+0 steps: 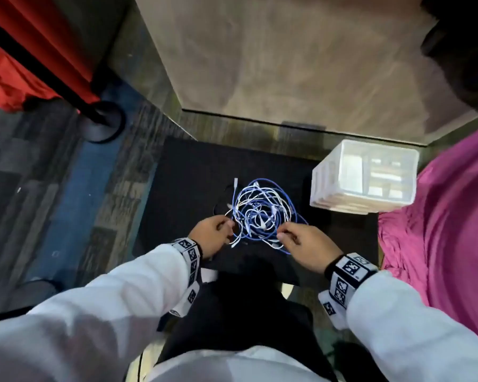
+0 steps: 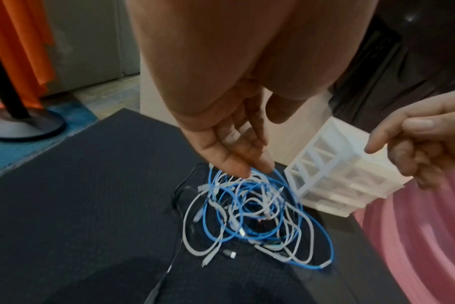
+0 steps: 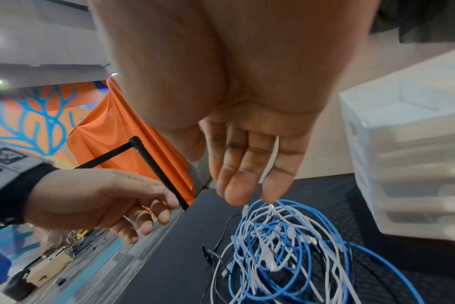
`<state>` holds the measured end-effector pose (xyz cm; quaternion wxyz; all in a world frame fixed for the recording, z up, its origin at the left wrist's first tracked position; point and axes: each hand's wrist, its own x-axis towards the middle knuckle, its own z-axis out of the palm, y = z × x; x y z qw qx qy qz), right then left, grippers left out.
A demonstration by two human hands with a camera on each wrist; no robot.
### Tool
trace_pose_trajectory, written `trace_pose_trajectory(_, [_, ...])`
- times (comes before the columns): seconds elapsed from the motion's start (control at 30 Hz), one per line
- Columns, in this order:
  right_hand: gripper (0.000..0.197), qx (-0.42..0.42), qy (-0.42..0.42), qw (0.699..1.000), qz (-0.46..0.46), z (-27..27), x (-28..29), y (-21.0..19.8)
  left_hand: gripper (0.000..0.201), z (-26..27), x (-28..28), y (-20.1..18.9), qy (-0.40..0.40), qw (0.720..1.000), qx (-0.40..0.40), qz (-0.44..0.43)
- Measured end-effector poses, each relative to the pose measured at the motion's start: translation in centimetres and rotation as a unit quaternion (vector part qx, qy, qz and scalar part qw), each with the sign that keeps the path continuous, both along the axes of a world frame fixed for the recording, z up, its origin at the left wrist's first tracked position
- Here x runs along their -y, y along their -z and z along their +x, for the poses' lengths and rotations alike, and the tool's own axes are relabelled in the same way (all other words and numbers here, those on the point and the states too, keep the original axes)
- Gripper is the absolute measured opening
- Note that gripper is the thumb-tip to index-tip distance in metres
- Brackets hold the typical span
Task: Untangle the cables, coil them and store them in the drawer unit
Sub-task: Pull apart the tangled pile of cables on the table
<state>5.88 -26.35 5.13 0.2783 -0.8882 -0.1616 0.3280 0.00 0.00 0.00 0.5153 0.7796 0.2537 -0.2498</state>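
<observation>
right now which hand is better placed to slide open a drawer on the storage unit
Probably the right hand. The white plastic drawer unit stands on its side of the black mat, past the blue and white cable tangle. The left hand would have to cross over the cables.

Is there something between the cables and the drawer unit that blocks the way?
Nothing visible does. Only bare black mat lies between the cables and the drawer unit. Its drawers look closed.

Striped grey-blue carpet (image 1: 53,188), a round-based black stand (image 1: 102,122) draped in orange-red cloth (image 1: 17,64), perhaps a beige wall (image 1: 287,59).
</observation>
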Motion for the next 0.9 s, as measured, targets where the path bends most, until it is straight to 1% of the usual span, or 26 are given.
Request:
trace_pose_trajectory(0.07, [0.015,-0.001,0.000,1.000,0.008,-0.4,-0.1,2.4,0.031,-0.4,-0.4,2.2,-0.010,1.000,-0.002,0.010])
trace_pose_trajectory(0.17, [0.016,0.010,-0.002,1.000,0.016,-1.1,-0.9,6.4,0.022,-1.4,-0.9,5.6,-0.004,0.999,-0.005,0.035])
trace_pose_trajectory(0.27, [0.019,0.028,0.006,0.999,0.034,-2.2,-1.7,11.3,0.017,-2.6,-1.5,10.3,0.016,0.995,-0.016,0.102])
trace_pose_trajectory(0.33, [0.017,0.030,0.023,0.998,0.054,-3.0,-2.5,14.7,0.013,-3.4,-2.0,14.2,0.030,0.988,-0.001,0.153])
trace_pose_trajectory(0.4, [0.016,0.037,0.034,0.995,0.088,-4.3,-3.3,17.8,0.023,-4.3,-2.2,17.0,0.030,0.983,0.025,0.182])
trace_pose_trajectory(0.47, [0.015,0.057,0.029,0.992,0.113,-5.5,-4.1,20.7,0.033,-5.0,-2.5,19.5,0.048,0.976,0.043,0.208])
trace_pose_trajectory(0.5, [0.015,0.067,0.029,0.990,0.123,-6.1,-4.3,22.1,0.034,-5.3,-2.5,20.4,0.065,0.973,0.050,0.217])
trace_pose_trajectory(0.57, [0.016,0.088,0.028,0.985,0.143,-7.2,-4.6,24.5,0.029,-5.7,-2.7,21.9,0.100,0.965,0.067,0.232])
trace_pose_trajectory(0.67, [0.016,0.141,0.021,0.976,0.167,-9.2,-5.2,27.2,0.017,-6.2,-2.7,22.6,0.139,0.956,0.111,0.235])
trace_pose_trajectory(0.73, [0.019,0.192,0.003,0.966,0.172,-10.8,-5.7,28.3,0.009,-6.6,-2.6,22.2,0.169,0.954,0.143,0.204])
trace_pose_trajectory(0.8, [0.016,0.221,0.017,0.958,0.185,-12.3,-6.5,28.5,0.004,-7.6,-2.2,21.4,0.191,0.951,0.177,0.167])
trace_pose_trajectory(0.83, [0.014,0.216,0.042,0.955,0.199,-13.1,-7.0,28.0,0.003,-8.4,-1.8,20.6,0.189,0.950,0.196,0.154])
trace_pose_trajectory(0.9, [0.016,0.168,0.112,0.949,0.243,-14.6,-8.3,26.4,0.002,-10.3,-0.8,19.0,0.175,0.946,0.240,0.127])
